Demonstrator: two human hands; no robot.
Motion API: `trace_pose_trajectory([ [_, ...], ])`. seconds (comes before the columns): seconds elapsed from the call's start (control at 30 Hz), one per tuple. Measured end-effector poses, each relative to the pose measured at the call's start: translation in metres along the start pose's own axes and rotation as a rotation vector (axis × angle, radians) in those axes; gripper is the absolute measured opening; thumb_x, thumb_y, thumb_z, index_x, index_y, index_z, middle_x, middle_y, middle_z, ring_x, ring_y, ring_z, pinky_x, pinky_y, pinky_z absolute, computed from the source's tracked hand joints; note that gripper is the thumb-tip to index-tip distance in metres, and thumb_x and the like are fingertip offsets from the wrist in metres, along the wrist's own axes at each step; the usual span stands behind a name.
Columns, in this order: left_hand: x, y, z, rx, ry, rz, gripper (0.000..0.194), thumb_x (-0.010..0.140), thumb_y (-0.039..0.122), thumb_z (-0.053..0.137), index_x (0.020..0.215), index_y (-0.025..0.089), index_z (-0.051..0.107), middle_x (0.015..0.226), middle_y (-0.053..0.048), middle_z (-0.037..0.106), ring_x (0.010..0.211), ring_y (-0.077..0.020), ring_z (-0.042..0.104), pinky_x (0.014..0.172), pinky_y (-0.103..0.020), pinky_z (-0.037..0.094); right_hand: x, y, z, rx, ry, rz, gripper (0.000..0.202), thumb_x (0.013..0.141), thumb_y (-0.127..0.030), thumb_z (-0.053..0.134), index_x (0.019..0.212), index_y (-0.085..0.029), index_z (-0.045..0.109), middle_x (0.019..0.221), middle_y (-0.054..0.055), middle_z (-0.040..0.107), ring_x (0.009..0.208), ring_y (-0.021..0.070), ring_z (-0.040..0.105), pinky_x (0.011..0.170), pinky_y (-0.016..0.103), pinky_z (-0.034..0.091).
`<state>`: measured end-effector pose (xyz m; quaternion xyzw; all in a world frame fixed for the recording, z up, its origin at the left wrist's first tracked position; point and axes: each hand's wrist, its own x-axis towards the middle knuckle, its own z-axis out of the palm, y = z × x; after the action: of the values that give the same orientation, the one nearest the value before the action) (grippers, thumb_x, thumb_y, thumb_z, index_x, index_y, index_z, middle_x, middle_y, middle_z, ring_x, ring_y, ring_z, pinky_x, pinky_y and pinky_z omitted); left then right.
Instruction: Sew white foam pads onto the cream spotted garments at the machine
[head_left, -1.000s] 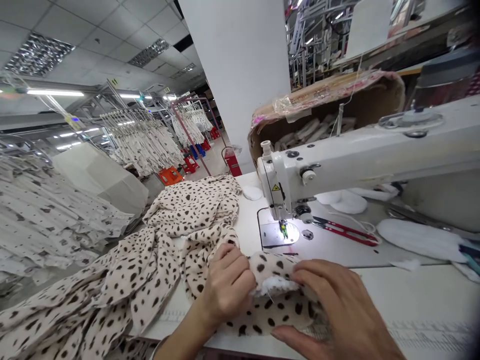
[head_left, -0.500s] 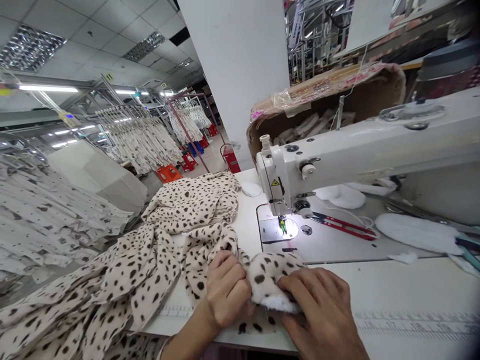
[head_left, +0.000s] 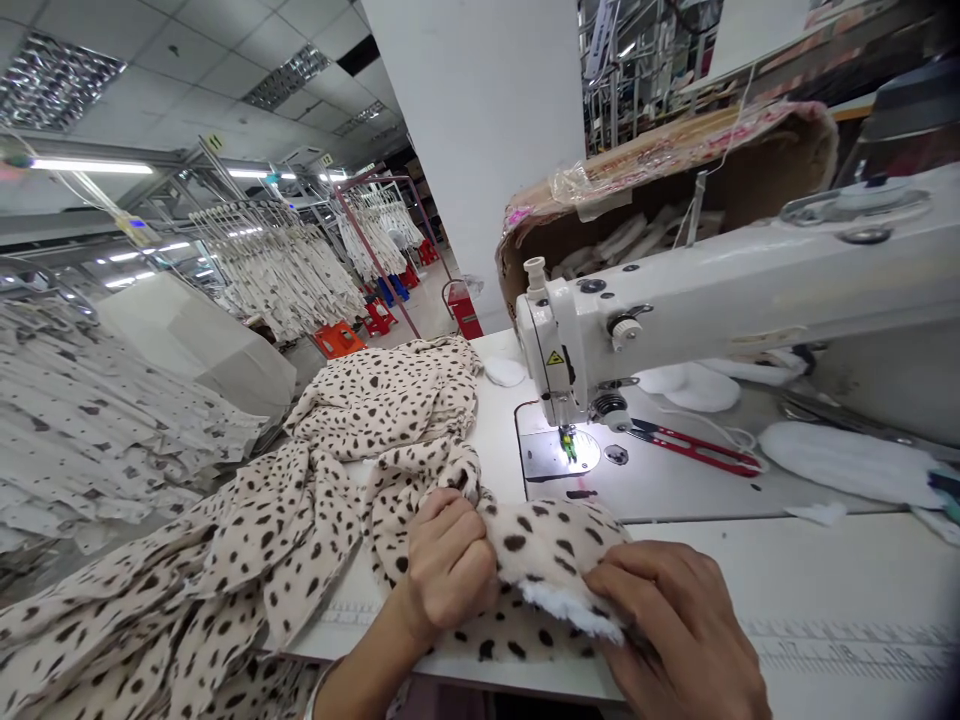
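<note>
Spotted cream fabric (head_left: pixel 540 540) stretches between my two hands at the table's front edge. My left hand (head_left: pixel 450 560) is closed in a fist round its bunched part. At its other end my right hand (head_left: pixel 667 620) pinches the edge between thumb and fingers. A fluffy white edge shows along the lower side of the piece, with another spotted layer beneath. Just beyond stands a white sewing machine (head_left: pixel 555 350), its lit presser foot above the metal plate, with no fabric under it.
More spotted fabric (head_left: pixel 382 395) is heaped at the left and hangs off the table. Red-handled snips (head_left: pixel 697 448), white pads (head_left: pixel 840 460) and a white scrap lie right of the needle. A cardboard box (head_left: pixel 667 170) stands behind the machine. A ruler strip (head_left: pixel 847 650) runs along the front.
My right hand has moved right and slightly down with the fabric edge, drawing the piece wider. More of the white fluffy edge shows. My left hand has shifted slightly left.
</note>
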<state>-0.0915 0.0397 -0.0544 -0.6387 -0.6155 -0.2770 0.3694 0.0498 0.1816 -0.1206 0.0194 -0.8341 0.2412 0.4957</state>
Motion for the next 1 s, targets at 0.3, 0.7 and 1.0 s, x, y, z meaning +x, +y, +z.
trace_pose_trajectory([
  [0.3, 0.004, -0.002, -0.002, -0.159, -0.122, -0.162, 0.032, 0.078, -0.001, 0.039, 0.098, 0.016, 0.057, 0.063, 0.001, 0.048, 0.056, -0.0135, 0.042, 0.058, -0.028, 0.039, 0.001, 0.001, 0.001, 0.064, -0.023, 0.062, 0.028, 0.081, -0.002, 0.045, 0.099, -0.021, 0.056, 0.105, 0.007, 0.062, 0.100, 0.0194, 0.060, 0.084, 0.030, 0.050],
  [0.7, 0.031, 0.000, 0.021, -0.822, -0.391, -1.025, 0.039, 0.088, 0.029, 0.053, 0.056, 0.018, 0.033, 0.055, 0.004, 0.030, 0.052, -0.0093, 0.027, 0.048, -0.024, 0.023, 0.018, -0.004, 0.013, -0.095, -0.108, 0.131, 0.062, 0.086, -0.043, 0.058, 0.140, -0.015, 0.043, 0.135, 0.019, 0.050, 0.120, 0.0324, 0.054, 0.092, 0.042, 0.053],
  [1.0, 0.029, -0.007, 0.018, -1.017, -0.471, -1.054, 0.054, 0.092, 0.053, 0.050, 0.056, 0.018, 0.030, 0.054, 0.005, 0.024, 0.049, -0.0070, 0.022, 0.046, -0.024, 0.018, 0.045, -0.009, -0.009, 0.428, -0.079, 0.946, 0.047, 0.086, -0.060, 0.053, 0.058, -0.021, 0.049, 0.054, -0.002, 0.054, 0.048, 0.0134, 0.048, 0.042, 0.022, 0.039],
])
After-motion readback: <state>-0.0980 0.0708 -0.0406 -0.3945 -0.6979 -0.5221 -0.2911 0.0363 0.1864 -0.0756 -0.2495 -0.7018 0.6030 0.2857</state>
